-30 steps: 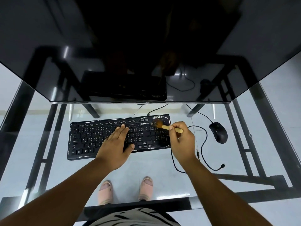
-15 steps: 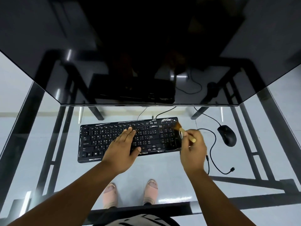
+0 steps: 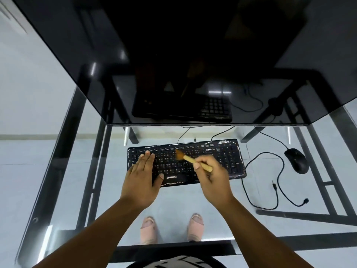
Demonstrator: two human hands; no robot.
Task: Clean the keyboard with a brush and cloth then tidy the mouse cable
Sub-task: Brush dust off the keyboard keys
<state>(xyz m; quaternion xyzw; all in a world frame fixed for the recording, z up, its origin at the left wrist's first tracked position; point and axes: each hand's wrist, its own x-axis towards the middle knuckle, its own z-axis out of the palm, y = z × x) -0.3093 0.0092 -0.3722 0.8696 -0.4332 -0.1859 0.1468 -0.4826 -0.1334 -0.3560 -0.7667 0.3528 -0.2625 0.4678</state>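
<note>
A black keyboard lies on the glass desk. My left hand rests flat on the keyboard's left part, fingers spread, holding it down. My right hand grips a small brush with a light wooden handle; its brown bristles touch the keys near the keyboard's upper middle. A black mouse sits to the right of the keyboard, and its black cable loops loosely over the glass, ending in a free plug near the front right. No cloth is visible.
A large dark monitor hangs over the far half of the desk and mirrors the keyboard. Black metal desk frame bars show beneath the glass. My feet in pink slippers stand on the floor below.
The brush moved from the keyboard's right end leftward to its upper middle. My left hand slid left along the keyboard. The view shifted, putting the keyboard further right.
</note>
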